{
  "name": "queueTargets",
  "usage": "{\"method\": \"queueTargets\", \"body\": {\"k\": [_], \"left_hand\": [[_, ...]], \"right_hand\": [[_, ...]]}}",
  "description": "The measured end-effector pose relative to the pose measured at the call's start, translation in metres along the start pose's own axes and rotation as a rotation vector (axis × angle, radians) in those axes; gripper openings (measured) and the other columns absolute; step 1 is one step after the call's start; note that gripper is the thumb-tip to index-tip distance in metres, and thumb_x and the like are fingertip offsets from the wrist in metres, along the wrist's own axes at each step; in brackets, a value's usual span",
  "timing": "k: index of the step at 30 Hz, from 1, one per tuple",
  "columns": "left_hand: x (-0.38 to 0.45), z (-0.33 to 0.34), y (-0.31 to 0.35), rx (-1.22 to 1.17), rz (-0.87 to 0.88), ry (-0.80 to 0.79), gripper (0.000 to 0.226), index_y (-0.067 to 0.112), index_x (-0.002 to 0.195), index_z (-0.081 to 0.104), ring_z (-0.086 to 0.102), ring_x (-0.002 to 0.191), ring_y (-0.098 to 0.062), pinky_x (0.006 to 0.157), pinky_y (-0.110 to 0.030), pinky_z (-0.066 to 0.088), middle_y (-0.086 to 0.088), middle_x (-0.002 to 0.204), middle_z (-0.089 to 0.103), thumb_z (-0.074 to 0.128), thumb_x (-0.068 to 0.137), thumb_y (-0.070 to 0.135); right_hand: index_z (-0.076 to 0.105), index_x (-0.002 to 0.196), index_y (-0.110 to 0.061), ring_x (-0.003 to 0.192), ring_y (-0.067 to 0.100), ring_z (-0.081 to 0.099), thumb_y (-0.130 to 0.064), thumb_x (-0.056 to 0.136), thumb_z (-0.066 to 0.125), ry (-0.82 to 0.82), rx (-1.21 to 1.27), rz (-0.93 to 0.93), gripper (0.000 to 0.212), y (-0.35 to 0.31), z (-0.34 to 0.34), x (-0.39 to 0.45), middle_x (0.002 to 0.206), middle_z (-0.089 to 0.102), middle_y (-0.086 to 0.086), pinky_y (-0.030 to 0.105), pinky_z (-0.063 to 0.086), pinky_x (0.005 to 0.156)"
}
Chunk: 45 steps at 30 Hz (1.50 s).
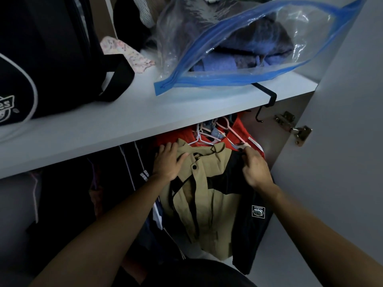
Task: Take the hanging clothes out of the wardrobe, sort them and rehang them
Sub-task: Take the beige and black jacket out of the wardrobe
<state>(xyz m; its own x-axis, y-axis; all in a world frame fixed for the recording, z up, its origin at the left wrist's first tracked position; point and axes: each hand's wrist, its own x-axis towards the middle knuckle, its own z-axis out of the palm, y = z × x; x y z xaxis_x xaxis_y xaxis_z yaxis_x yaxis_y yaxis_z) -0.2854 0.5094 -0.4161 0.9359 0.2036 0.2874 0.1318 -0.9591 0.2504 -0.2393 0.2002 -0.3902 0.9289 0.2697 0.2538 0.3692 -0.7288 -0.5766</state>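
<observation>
Left hand [169, 162] lies flat with fingers spread and straight on the left shoulder of the tan jacket [199, 204], centre of frame, pressing it, not gripping. Right hand [256, 168] is right of centre, fingers curled and pinching the jacket's black shoulder panel near the hanger end. The hands are apart, one on each shoulder. The jacket hangs below the white shelf [145, 119], front facing the camera, black trim and a snap on the placket, a black sleeve with a small white square logo dropping toward lower right. Just behind it, a red garment [244, 133] on pale pink and white hangers [207, 137], bunched under the shelf edge. Dark clothes [116, 183] hang to the left, mid-left of frame. On the shelf: a clear zip bag with blue seal [238, 50] holding folded blue fabric, upper centre-right; a black bag [51, 59] with white piping, upper left. A black hook [267, 100] clips over the shelf edge. A metal hinge [294, 127] sits at right, on the wardrobe door [342, 141].
</observation>
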Motion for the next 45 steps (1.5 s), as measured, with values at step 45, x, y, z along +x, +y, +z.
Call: {"method": "queueTargets", "body": {"k": [45], "left_hand": [[-0.115, -0.066, 0.095, -0.036, 0.016, 0.269, 0.045, 0.014, 0.081, 0.058, 0.058, 0.067, -0.030, 0.063, -0.042, 0.046, -0.007, 0.073, 0.065, 0.037, 0.105, 0.045]], "right_hand": [[0.046, 0.146, -0.045, 0.091, 0.021, 0.067, -0.050, 0.105, 0.052, -0.188, 0.074, -0.153, 0.041, -0.002, -0.101, -0.090, 0.100, 0.072, -0.004, 0.043, 0.054, 0.082]]}}
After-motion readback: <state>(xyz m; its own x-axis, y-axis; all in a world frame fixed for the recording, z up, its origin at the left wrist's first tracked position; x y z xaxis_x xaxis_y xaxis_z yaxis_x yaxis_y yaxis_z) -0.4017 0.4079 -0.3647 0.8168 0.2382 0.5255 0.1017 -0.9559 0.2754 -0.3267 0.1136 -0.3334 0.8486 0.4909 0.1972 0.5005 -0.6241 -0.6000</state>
